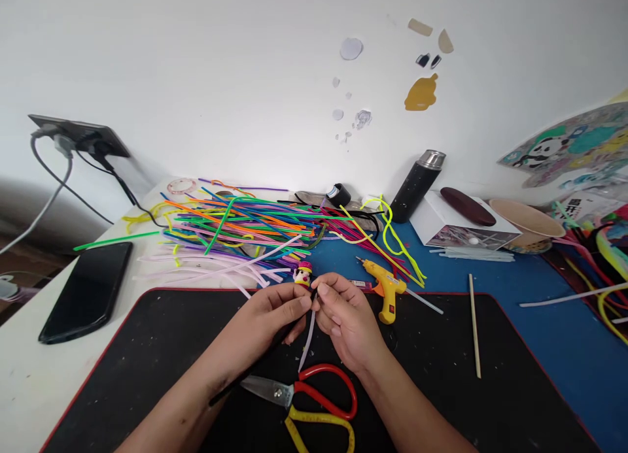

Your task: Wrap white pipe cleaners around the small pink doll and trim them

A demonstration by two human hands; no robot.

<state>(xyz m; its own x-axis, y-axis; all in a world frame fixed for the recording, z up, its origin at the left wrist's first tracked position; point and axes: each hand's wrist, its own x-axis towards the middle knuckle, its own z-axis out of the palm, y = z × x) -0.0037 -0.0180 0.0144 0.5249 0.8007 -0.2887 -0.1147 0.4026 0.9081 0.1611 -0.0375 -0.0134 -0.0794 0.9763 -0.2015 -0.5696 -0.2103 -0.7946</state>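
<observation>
My left hand (279, 309) and my right hand (346, 316) meet at the middle of the black mat (176, 335). Both pinch a black pipe cleaner (235, 382), whose long tail slants down across my left wrist. Just beyond the fingertips shows a small figure (303, 274) with a pink top, white face and yellow band; its lower part is hidden by my hands. A pale strip (307, 343) hangs below the fingers. Scissors (279, 393) with one red and one yellow handle lie under my hands.
Many coloured pipe cleaners (245, 218) lie behind the mat. A yellow glue gun (387, 288) is right of my hands, with a wooden stick (474, 325) farther right. A phone (87, 292) lies left. A black flask (417, 186) and white box (464, 224) stand at the back.
</observation>
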